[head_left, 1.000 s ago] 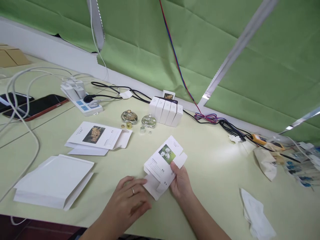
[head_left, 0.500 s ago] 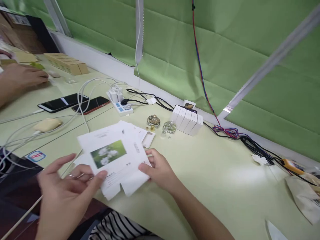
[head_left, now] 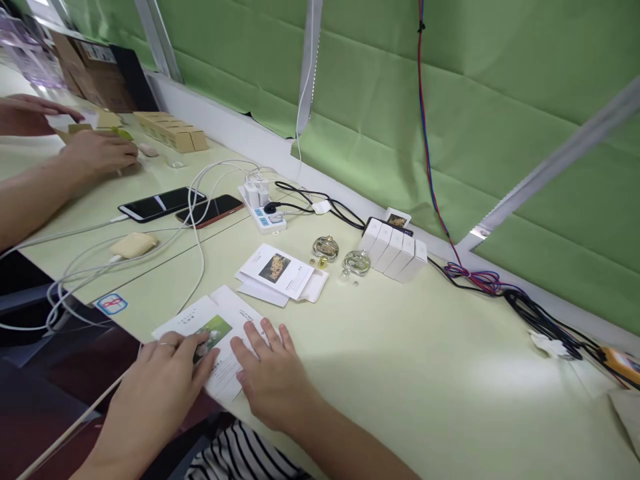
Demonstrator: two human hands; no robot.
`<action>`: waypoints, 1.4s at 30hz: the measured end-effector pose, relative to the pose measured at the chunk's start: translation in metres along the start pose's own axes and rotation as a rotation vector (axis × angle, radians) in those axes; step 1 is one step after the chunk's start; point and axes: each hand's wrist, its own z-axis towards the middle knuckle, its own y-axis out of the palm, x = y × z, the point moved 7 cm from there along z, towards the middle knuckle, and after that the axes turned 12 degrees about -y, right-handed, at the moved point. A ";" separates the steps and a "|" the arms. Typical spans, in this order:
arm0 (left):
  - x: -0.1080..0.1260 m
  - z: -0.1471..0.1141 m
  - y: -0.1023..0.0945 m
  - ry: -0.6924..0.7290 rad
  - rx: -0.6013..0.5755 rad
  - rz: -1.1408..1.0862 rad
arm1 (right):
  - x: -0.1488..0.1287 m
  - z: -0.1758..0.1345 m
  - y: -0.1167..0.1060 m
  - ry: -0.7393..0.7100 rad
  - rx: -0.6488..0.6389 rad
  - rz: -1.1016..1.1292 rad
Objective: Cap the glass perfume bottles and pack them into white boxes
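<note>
A flat, unfolded white box blank (head_left: 221, 328) with a photo of white flowers lies at the table's front edge. My left hand (head_left: 163, 383) rests over its left part, fingers bent and thumb apart, covering some of the photo. On its right side my right hand (head_left: 273, 373) lies flat with fingers spread. Beyond it are a white printed sheet (head_left: 295, 275) with an orange-flower picture and a small white open box (head_left: 316, 285) partly under it. Two round glass bottles, one with dark contents (head_left: 326, 248) and one clear (head_left: 357, 263), lie behind, with small caps (head_left: 323, 263) beside them.
Several white boxes (head_left: 395, 252) stand in a row near the wall. A power strip (head_left: 265, 217), white cables, two phones (head_left: 160, 203) and a yellowish charger case (head_left: 134, 245) lie to the left. Another person's hands (head_left: 100, 152) work near kraft boxes (head_left: 173, 132). Bundled black cable (head_left: 533, 313) lies right.
The box blank has come down from the air onto the table edge. My right hand has gone from gripping it to lying flat on it; my left hand now rests on top.
</note>
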 end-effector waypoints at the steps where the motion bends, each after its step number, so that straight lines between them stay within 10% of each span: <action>1: 0.004 0.005 0.003 0.049 0.018 -0.013 | 0.000 -0.004 -0.001 -0.024 -0.015 -0.037; 9: 0.026 0.019 0.032 0.219 0.039 -0.039 | 0.015 -0.030 -0.003 -0.029 -0.004 -0.077; 28: 0.052 0.035 0.030 0.219 0.149 0.060 | 0.030 -0.040 -0.018 -0.055 0.118 -0.324; 36: 0.040 0.037 0.033 0.176 0.075 -0.029 | 0.087 -0.078 -0.139 0.094 0.635 -0.518; 42: 0.023 0.019 0.007 0.289 0.253 -0.320 | 0.166 -0.054 -0.248 0.361 0.550 -0.555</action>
